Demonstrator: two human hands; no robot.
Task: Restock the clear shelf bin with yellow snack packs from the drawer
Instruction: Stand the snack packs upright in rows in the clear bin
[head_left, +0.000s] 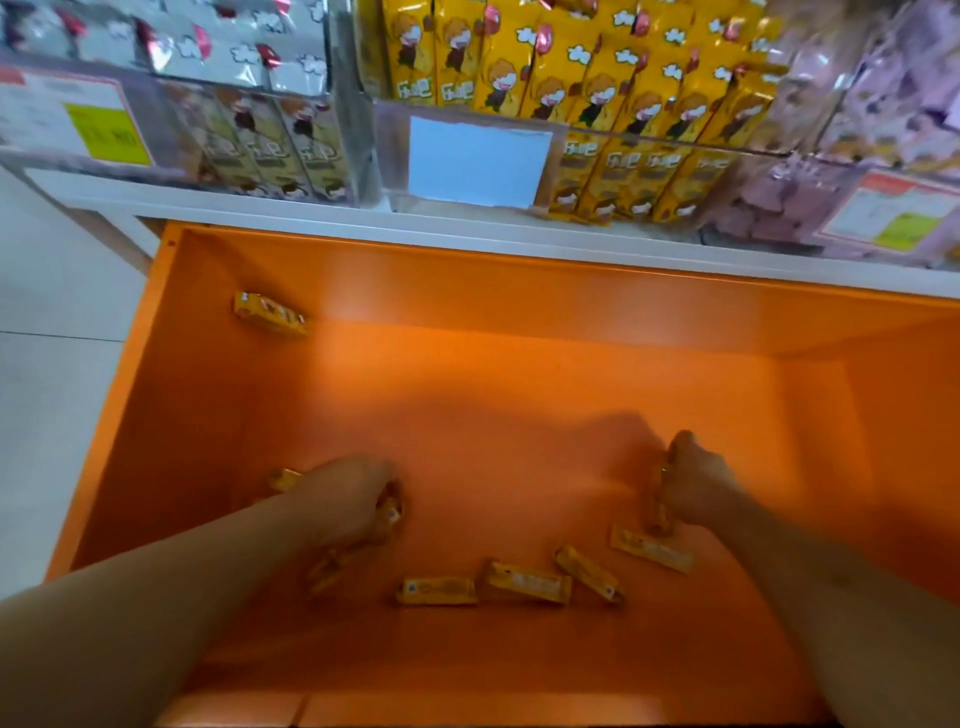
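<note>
Both my arms reach down into an open orange drawer (519, 291). My left hand (348, 499) is curled around yellow snack packs (390, 512) near the drawer's left front. My right hand (696, 483) grips an upright bunch of yellow packs (658, 512) at the right. Several loose yellow packs (524, 582) lie on the drawer floor between my arms, and one more pack (270, 314) lies at the far left corner. Above the drawer, the clear shelf bin (395, 150) holds many upright yellow packs (597, 88).
A white shelf edge (363, 218) runs above the drawer. A bin of white and brown packs (249, 124) stands left of the yellow one, and a bin of pink packs (883, 104) stands right. A blank white label (478, 161) fronts the clear bin. Pale floor lies at left.
</note>
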